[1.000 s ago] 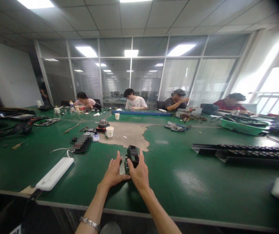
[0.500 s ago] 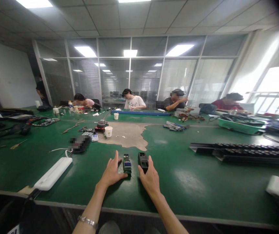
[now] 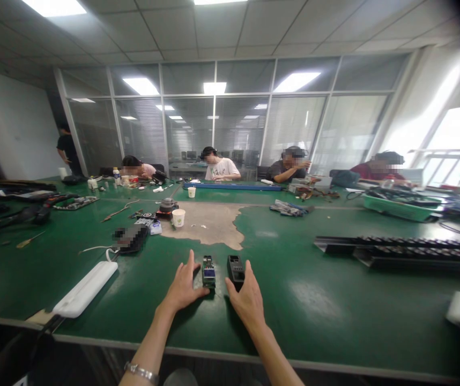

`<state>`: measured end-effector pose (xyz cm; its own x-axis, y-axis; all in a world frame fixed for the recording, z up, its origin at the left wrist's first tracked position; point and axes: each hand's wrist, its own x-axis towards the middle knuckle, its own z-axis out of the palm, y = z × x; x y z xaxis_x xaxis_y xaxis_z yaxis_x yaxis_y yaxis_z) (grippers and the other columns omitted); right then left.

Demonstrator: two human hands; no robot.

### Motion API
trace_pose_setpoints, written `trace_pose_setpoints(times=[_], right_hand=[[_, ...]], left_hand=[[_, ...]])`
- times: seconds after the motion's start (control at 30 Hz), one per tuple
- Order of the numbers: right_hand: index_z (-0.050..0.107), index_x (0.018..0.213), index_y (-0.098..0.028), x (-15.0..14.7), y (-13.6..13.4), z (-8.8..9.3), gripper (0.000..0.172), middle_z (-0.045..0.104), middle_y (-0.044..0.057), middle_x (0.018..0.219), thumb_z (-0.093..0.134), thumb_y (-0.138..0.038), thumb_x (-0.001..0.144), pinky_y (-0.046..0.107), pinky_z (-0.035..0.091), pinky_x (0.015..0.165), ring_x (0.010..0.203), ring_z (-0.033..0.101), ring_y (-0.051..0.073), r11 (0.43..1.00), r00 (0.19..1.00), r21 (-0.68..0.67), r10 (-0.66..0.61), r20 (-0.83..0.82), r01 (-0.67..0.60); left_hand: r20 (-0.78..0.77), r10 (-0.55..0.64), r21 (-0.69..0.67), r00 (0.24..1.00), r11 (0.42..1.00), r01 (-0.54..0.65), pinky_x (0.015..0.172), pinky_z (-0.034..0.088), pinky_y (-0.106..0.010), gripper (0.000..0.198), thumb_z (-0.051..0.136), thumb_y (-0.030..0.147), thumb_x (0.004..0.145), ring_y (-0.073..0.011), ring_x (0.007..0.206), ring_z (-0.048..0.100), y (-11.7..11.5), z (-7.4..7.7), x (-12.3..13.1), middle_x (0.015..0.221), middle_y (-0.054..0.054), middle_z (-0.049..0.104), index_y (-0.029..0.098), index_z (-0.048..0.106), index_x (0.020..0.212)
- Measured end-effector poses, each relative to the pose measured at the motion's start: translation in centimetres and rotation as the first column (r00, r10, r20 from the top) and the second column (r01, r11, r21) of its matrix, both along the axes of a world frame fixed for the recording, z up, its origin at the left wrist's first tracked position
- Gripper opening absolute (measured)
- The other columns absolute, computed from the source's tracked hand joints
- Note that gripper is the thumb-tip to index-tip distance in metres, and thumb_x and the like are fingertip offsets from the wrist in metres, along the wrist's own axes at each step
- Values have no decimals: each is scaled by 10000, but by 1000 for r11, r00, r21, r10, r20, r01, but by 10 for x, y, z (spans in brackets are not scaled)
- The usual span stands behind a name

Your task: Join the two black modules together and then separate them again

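Observation:
Side by side on the green table lie a small circuit board (image 3: 209,273) with a bluish screen and a black plastic housing (image 3: 236,271) with openings in its face. My left hand (image 3: 184,284) is at the left of the board, thumb and fingers spread apart, the thumb tip close to the board's near end. At the housing's right side and near end is my right hand (image 3: 248,295), its thumb and fingers also apart. Whether either hand touches its part I cannot tell. Both parts appear to rest on the tabletop.
A white power strip (image 3: 86,289) lies at left, near a black device (image 3: 133,237). Beyond my hands are a paper cup (image 3: 178,217) and a bare brown patch (image 3: 222,225). Dark metal rails (image 3: 399,252) and a green basket (image 3: 402,209) are at right. Several people sit across the table.
My hands and both parts stay almost in place; the right thumb has shifted slightly left. The view has moved a little. A standing person at far left shows more fully.

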<state>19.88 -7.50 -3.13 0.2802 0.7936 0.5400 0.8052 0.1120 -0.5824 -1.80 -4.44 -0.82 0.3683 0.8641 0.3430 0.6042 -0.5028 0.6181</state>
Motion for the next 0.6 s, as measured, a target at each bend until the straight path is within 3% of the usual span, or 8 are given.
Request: trace_pose_setpoints(times=[0.1, 0.33, 0.6], right_hand=[[204, 1484, -50, 0, -1, 1, 814, 383, 213, 1462, 501, -475, 856, 455, 359, 1060, 1328, 404, 310, 1000, 1000, 2, -7, -17, 7], [203, 1492, -89, -2, -8, 10, 748, 528, 184, 1341, 481, -418, 879, 435, 422, 985, 1182, 547, 297, 996, 998, -71, 53, -41, -56], [192, 1498, -122, -38, -12, 50, 746, 568, 158, 1303, 477, -450, 892, 402, 441, 970, 1157, 579, 270, 991, 972, 9, 130, -194, -130]], left_hand=[[-1, -4, 5, 1000, 1000, 4, 1141, 113, -575, 1215, 745, 423, 732, -313, 1335, 413, 1, -1, 0, 1376, -150, 528, 187, -175, 1489], [-6, 5, 12, 1000, 1000, -5, 1150, 113, -556, 1229, 760, 422, 713, -305, 1324, 427, 5, -7, -1, 1370, -140, 533, 189, -160, 1494], [-14, 7, 0, 1000, 1000, -7, 1146, 109, -585, 1282, 793, 483, 670, -348, 1407, 287, 5, -7, -2, 1525, -192, 298, 201, -142, 1499]])
